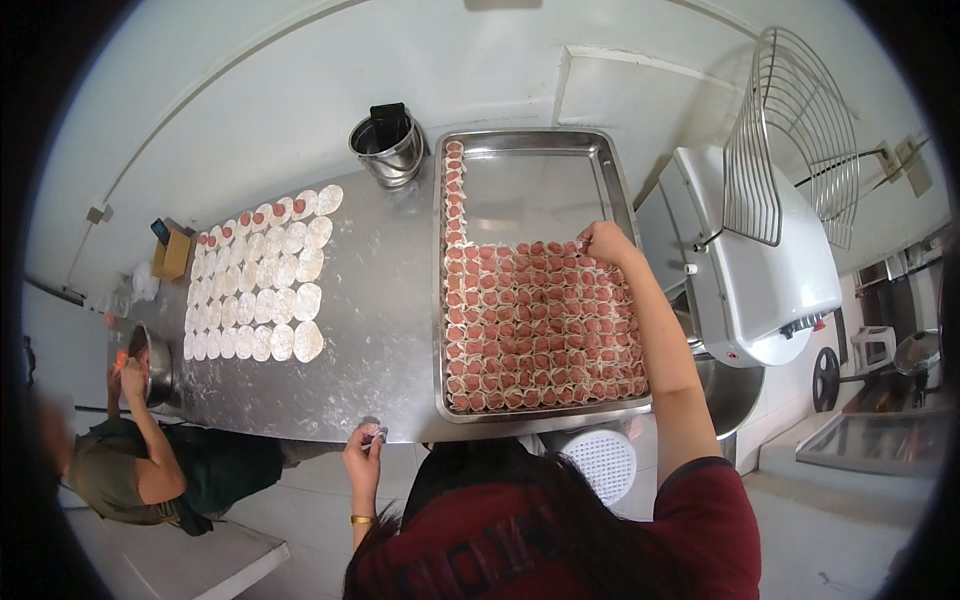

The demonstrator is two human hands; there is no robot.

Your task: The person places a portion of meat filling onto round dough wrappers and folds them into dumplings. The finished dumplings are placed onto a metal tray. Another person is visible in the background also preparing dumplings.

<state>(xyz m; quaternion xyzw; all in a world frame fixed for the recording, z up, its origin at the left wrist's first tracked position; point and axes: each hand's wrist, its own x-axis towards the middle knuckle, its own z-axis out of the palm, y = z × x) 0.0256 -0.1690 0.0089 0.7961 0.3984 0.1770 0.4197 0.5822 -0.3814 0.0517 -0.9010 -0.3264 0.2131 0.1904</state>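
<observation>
At the far left, from where I stand, a co-worker's hands (pixel 131 380) are at a metal bowl (pixel 157 372). Next come the round dough wrappers (pixel 308 264), laid in rows on the floured metal table (pixel 385 310); along the far row, most carry a dab of red filling (pixel 279 211). I'd keep each dab central, so the dough can gather evenly around it.

The left hand (pixel 362 455) is at the table's near edge, its fingers curled close together; I cannot tell whether anything is pinched there. A dusting of flour on the fingertips should help against sticking.

To the right, the open-topped dumplings (pixel 530 325) fill the nearer part of the steel tray (pixel 530 195), with one column running up its left side. The right hand (pixel 607 244) reaches to the right end of their front row, fingertips drawn together; whether they clasp a dumpling, I cannot tell. Best, I think, to lower each one straight down, lined up with its neighbours, and let go gently without squashing the pleats.
</observation>
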